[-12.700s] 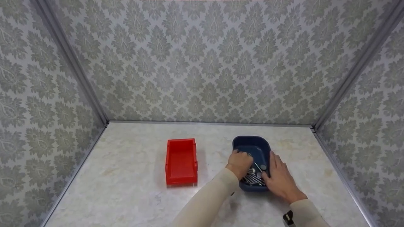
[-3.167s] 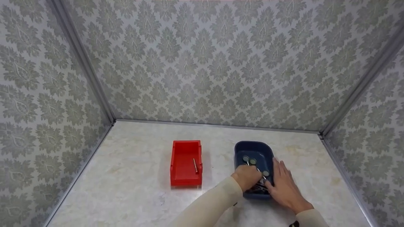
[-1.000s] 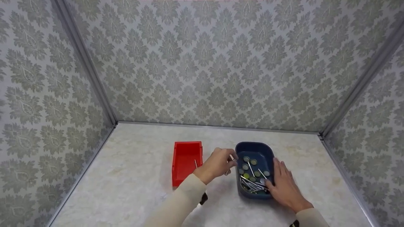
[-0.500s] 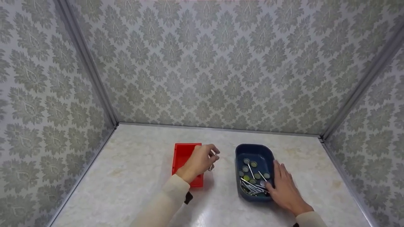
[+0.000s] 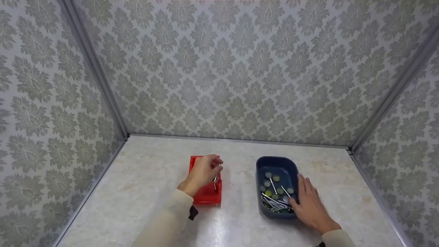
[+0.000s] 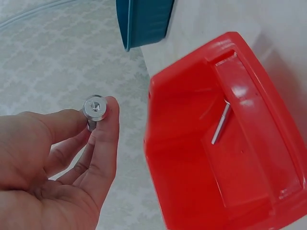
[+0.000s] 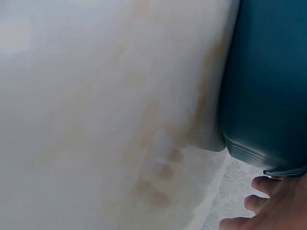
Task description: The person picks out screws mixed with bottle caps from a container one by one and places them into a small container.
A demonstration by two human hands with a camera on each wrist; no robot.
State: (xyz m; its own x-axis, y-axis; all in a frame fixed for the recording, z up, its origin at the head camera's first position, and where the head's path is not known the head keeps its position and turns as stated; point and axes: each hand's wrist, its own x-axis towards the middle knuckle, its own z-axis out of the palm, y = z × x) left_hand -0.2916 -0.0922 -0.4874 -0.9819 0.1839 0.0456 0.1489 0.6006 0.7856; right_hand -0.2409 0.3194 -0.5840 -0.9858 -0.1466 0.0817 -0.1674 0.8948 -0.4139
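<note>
My left hand [image 5: 204, 173] is above the red plastic bin [image 5: 207, 200]. In the left wrist view, thumb and fingers pinch a silver bolt [image 6: 95, 107] with a hex-socket head, seen end-on. A second bolt [image 6: 221, 122] lies inside the red bin near its side wall. My right hand [image 5: 310, 204] rests at the right side of the dark blue box [image 5: 277, 164], thumb over the rim and fingers extended along the outer wall. Several long silver bolts [image 5: 272, 204] and several small round discs [image 5: 276, 178] lie in this box.
Both containers stand on a pale marbled table [image 5: 144, 185], the red one left of the blue one with a gap between. Patterned walls [image 5: 223, 68] enclose the table at the back and on both sides.
Carrying the pinched bolt, my left hand has come out of the blue box and moved left over the red bin. One bolt entered the red bin earlier. The right hand stays at the box.
</note>
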